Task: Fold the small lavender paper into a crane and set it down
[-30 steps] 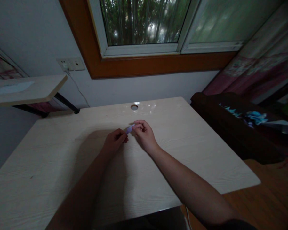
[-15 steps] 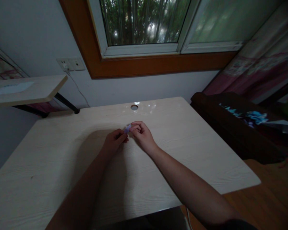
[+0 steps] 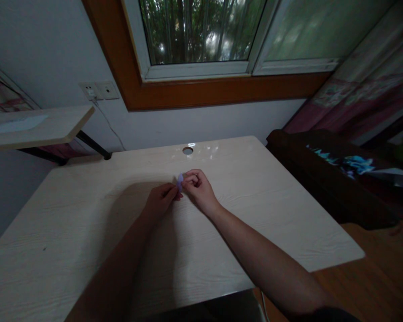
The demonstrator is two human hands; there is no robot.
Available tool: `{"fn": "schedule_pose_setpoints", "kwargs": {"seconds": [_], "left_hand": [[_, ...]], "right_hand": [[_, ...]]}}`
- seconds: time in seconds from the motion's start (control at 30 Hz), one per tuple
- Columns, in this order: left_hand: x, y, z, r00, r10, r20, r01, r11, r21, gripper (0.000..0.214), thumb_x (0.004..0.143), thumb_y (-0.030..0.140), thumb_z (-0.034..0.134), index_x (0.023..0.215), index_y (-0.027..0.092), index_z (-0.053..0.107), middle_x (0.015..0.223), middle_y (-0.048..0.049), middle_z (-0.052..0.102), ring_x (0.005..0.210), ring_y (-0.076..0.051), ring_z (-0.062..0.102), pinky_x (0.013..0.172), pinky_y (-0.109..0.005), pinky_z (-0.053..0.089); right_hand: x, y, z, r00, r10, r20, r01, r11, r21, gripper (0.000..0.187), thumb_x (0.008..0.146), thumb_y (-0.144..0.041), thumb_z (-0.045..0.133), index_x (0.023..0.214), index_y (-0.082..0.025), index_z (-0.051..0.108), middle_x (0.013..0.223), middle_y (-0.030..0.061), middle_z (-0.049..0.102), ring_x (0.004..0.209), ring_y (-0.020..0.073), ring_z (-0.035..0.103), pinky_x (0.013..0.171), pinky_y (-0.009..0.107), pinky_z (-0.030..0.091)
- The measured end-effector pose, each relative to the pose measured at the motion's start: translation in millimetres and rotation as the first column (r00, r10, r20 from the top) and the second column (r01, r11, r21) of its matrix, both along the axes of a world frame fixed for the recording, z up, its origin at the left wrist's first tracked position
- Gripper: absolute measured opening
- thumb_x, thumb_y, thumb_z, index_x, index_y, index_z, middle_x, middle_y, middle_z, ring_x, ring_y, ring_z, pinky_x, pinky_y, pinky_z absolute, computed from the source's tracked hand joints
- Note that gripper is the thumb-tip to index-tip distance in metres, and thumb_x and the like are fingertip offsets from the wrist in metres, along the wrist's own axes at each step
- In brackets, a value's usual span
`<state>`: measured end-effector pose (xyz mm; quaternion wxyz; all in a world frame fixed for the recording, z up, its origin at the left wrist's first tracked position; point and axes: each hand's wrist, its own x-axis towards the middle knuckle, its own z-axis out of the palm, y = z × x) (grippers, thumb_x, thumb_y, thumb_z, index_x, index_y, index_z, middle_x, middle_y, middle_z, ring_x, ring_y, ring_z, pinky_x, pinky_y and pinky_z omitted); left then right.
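Between my fingertips is a small, thin, pale purple piece (image 3: 180, 180), perhaps paper; its exact kind is too small to make out. My left hand (image 3: 160, 197) is closed, with thumb and forefinger pinching the piece's lower left side. From the right, my right hand (image 3: 199, 188) pinches its other edge between thumb and fingers. Both hands are just above the middle of the pale wood-grain desk (image 3: 255, 192), and the left one casts a broad shadow on it. The fingers hide part of the piece.
A raised shelf (image 3: 60, 123) on black legs stands at the desk's back left, with a sheet on it. A round cable hole (image 3: 188, 151) lies near the back edge. A plugged-in cord (image 3: 109, 123) hangs from the wall socket. Dark furniture (image 3: 322, 179) stands to the right.
The purple piece has turned more upright and shows more of its surface between my fingers. My left hand has shifted slightly; my right hand stays almost in place.
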<state>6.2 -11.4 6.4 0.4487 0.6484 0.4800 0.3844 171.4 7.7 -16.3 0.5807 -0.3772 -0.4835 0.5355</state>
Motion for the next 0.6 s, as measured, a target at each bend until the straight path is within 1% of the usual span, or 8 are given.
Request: {"fn": "schedule_pose_setpoints", "kwargs": {"seconds": [0.07, 0.17, 0.23, 0.27, 0.37, 0.43, 0.53, 0.6], "left_hand": [[0.1, 0.4, -0.7, 0.998, 0.046, 0.05, -0.046, 0.999, 0.01, 0.025, 0.088, 0.038, 0.056, 0.08, 0.018, 0.068, 0.076, -0.0034, 0.071, 0.068, -0.016, 0.067, 0.068, -0.027, 0.054], [-0.5, 2.7, -5.1, 0.979, 0.121, 0.166, -0.129, 0.991, 0.034, 0.016, 0.087, 0.033, 0.059, 0.094, 0.019, 0.063, 0.087, -0.0031, 0.07, 0.071, -0.014, 0.068, 0.07, -0.027, 0.055], [-1.1, 4.8, -8.8, 0.966, 0.165, 0.199, -0.183, 0.98, 0.076, 0.02, 0.086, 0.03, 0.061, 0.104, 0.02, 0.06, 0.092, -0.0032, 0.069, 0.076, -0.015, 0.069, 0.073, -0.028, 0.056], [-1.4, 5.7, -10.3, 0.964, 0.169, 0.207, -0.194, 0.975, 0.107, 0.021, 0.086, 0.029, 0.062, 0.105, 0.02, 0.059, 0.096, -0.004, 0.068, 0.077, -0.015, 0.069, 0.072, -0.029, 0.056], [-1.5, 6.9, -12.0, 0.97, 0.153, 0.19, -0.184, 0.97, 0.157, 0.024, 0.086, 0.03, 0.061, 0.109, 0.021, 0.059, 0.105, -0.0066, 0.067, 0.086, -0.017, 0.069, 0.073, -0.03, 0.056], [-0.9, 6.6, -11.4, 0.973, 0.149, 0.175, -0.179, 0.97, 0.165, 0.025, 0.086, 0.03, 0.061, 0.109, 0.021, 0.06, 0.105, -0.0066, 0.067, 0.091, -0.018, 0.068, 0.075, -0.03, 0.056], [-0.3, 5.5, -9.8, 0.975, 0.149, 0.165, -0.178, 0.969, 0.174, 0.023, 0.087, 0.028, 0.06, 0.109, 0.021, 0.061, 0.101, -0.0057, 0.067, 0.091, -0.018, 0.067, 0.076, -0.03, 0.056], [-0.9, 4.8, -9.2, 0.978, 0.144, 0.152, -0.171, 0.967, 0.189, 0.023, 0.088, 0.027, 0.058, 0.11, 0.022, 0.061, 0.102, -0.0056, 0.066, 0.093, -0.017, 0.066, 0.077, -0.03, 0.056]], "right_hand": [[0.3, 2.0, -3.1, 0.999, -0.038, -0.013, 0.038, 0.999, 0.007, 0.033, 0.073, -0.027, 0.074, 0.099, -0.024, 0.053, 0.077, -0.0039, 0.064, 0.067, 0.0118, 0.061, 0.068, 0.026, 0.048], [0.2, 4.1, -6.9, 0.999, -0.034, -0.033, 0.034, 0.999, 0.0, 0.031, 0.073, -0.026, 0.072, 0.097, -0.024, 0.052, 0.077, -0.004, 0.064, 0.067, 0.0114, 0.06, 0.065, 0.025, 0.047], [-0.2, 4.3, -7.8, 0.999, -0.024, -0.037, 0.023, 1.0, -0.01, 0.031, 0.072, -0.024, 0.071, 0.096, -0.024, 0.052, 0.077, -0.0042, 0.063, 0.066, 0.0114, 0.06, 0.064, 0.025, 0.047], [-0.3, 4.1, -7.6, 0.999, -0.018, -0.036, 0.018, 1.0, -0.014, 0.031, 0.072, -0.024, 0.07, 0.097, -0.024, 0.052, 0.077, -0.0043, 0.063, 0.066, 0.0116, 0.06, 0.064, 0.025, 0.047], [-0.3, 2.9, -5.2, 1.0, 0.002, -0.025, -0.003, 1.0, -0.023, 0.03, 0.071, -0.022, 0.068, 0.097, -0.023, 0.052, 0.077, -0.0037, 0.064, 0.067, 0.0122, 0.061, 0.065, 0.026, 0.048], [-0.1, 2.0, -2.9, 1.0, 0.014, -0.02, -0.014, 1.0, -0.024, 0.027, 0.071, -0.022, 0.068, 0.095, -0.023, 0.053, 0.078, -0.0026, 0.065, 0.069, 0.0126, 0.062, 0.067, 0.027, 0.048], [0.1, 0.6, 0.6, 1.0, 0.015, -0.011, -0.015, 1.0, -0.024, 0.024, 0.071, -0.022, 0.069, 0.092, -0.022, 0.056, 0.08, -0.001, 0.065, 0.072, 0.0131, 0.062, 0.07, 0.027, 0.049], [0.1, -0.3, 2.3, 1.0, 0.011, 0.01, -0.011, 1.0, -0.023, 0.023, 0.072, -0.023, 0.07, 0.091, -0.021, 0.058, 0.08, -0.0002, 0.066, 0.073, 0.0134, 0.062, 0.07, 0.028, 0.048]]}}
